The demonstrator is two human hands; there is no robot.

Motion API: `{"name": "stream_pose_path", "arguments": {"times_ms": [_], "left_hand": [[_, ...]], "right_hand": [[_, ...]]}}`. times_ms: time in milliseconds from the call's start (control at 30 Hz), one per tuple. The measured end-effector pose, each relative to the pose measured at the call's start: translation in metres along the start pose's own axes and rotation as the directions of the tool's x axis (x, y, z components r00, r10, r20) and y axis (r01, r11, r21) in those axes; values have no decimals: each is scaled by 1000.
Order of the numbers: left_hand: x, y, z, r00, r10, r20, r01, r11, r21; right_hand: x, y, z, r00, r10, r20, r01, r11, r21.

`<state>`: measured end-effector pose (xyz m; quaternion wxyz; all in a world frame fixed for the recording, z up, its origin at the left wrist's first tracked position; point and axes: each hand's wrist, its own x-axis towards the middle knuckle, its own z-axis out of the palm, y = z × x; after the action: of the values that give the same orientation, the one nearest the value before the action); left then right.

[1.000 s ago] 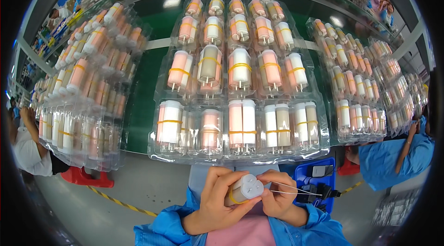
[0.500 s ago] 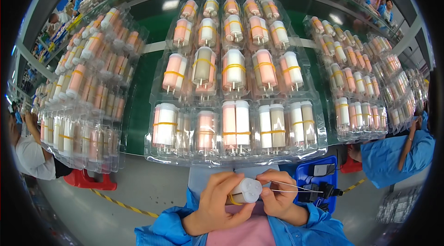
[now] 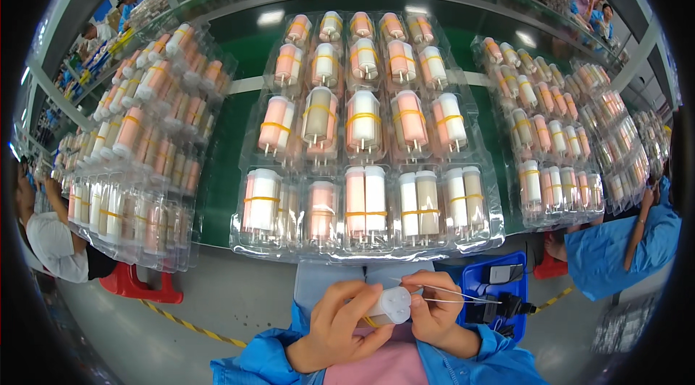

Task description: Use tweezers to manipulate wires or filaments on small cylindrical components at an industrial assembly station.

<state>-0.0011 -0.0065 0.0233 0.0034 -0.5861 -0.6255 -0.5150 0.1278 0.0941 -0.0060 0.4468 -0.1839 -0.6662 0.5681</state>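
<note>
My left hand (image 3: 339, 328) is closed round a bundle of short tubes (image 3: 373, 316) bound with a yellow rubber band. Its white lobed end cap (image 3: 395, 304) faces right, and small round marks show on it. My right hand (image 3: 436, 307) pinches slim pale tweezers (image 3: 463, 299), whose two legs converge to the right. One pointed tip shows just above the cap; the other leg runs behind my fingers. My right fingertips are beside the cap's right edge; whether they touch it, I cannot tell.
Stacked clear plastic trays (image 3: 367, 256) of banded pink, white and grey tubes stand ahead on the green bench (image 3: 217, 189). More tray stacks stand left and right. A blue bin (image 3: 474, 273) with black devices sits at lower right. Co-workers sit on both sides, near red stools (image 3: 145, 285).
The capped end has turned slightly, showing its face more fully. A tweezer tip now shows above the cap. The trays sit a little lower in view.
</note>
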Motion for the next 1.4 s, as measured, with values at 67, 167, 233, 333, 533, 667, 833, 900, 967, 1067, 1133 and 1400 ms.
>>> {"name": "stream_pose_path", "arguments": {"times_ms": [67,167,233,333,533,667,833,900,967,1067,1133,1400], "left_hand": [[-2,3,-1,999,20,-38,-19,1000,22],[12,4,-10,993,79,-85,-70,991,112],[30,5,-23,986,101,-130,-64,964,258],[66,1,-42,982,89,-166,11,854,519],[102,-2,-46,995,13,-103,63,707,705],[114,23,-62,995,94,-38,-73,925,372],[103,53,-87,784,600,-156,-586,800,132],[81,71,-77,832,498,-245,-520,853,-32],[86,84,-74,928,311,-203,-324,945,-32],[105,62,-79,988,149,34,-153,946,285],[122,29,-53,995,64,80,-94,882,462],[113,0,-27,992,31,119,-81,890,448]], "right_hand": [[3,1,1,1000,-10,1,10,1000,8],[-4,5,-3,1000,5,-20,-5,999,36],[-5,8,-4,999,42,-28,-39,995,89],[-4,6,-5,998,66,3,-66,996,64],[-7,-4,-2,992,123,-30,-118,985,123],[-10,9,-14,998,61,-31,-60,997,51],[-12,3,-8,996,94,10,-95,985,144],[-6,6,-10,999,49,-15,-46,991,127],[-4,6,-10,1000,-5,2,5,994,107],[-3,6,-11,997,-43,58,38,996,81],[0,7,-12,999,-39,16,38,998,42],[-2,2,-14,934,358,13,-265,669,695]]}}
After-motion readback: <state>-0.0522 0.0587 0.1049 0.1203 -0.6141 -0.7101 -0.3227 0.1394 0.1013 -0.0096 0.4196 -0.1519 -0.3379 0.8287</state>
